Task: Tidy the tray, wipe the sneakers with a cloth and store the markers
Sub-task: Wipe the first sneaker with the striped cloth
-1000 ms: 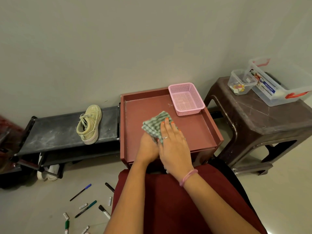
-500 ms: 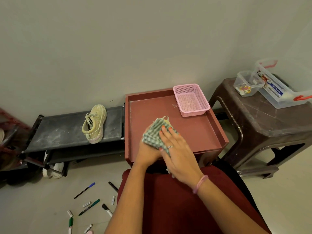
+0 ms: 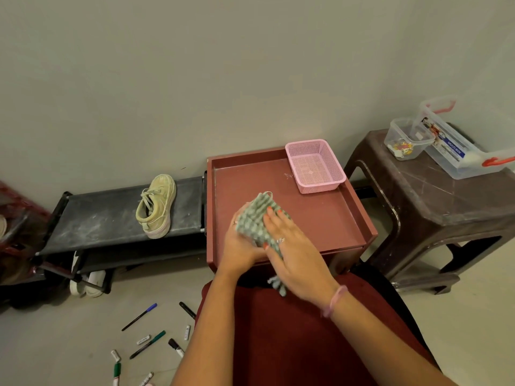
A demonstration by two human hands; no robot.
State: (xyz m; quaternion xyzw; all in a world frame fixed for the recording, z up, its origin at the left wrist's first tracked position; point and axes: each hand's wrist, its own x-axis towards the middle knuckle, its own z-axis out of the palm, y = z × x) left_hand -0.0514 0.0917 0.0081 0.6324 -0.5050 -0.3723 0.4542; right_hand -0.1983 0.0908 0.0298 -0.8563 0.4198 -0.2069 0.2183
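1. Both your hands meet on the checked cloth (image 3: 255,218) above the red tray (image 3: 328,218): left hand (image 3: 241,246) cups it from below, right hand (image 3: 292,246) lies flat on top.
2. One sneaker (image 3: 156,206) sits on the black shelf (image 3: 97,218), left of your hands.
3. Several markers (image 3: 147,342) lie scattered on the floor.

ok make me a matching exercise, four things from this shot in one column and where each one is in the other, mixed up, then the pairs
Things:
1. pink basket
2. sneaker
3. markers
4. checked cloth

Places:
A. scattered on the floor
B. between the two hands
C. far right corner of the red tray
D. on the black rack

Pairs: 1-C, 2-D, 3-A, 4-B
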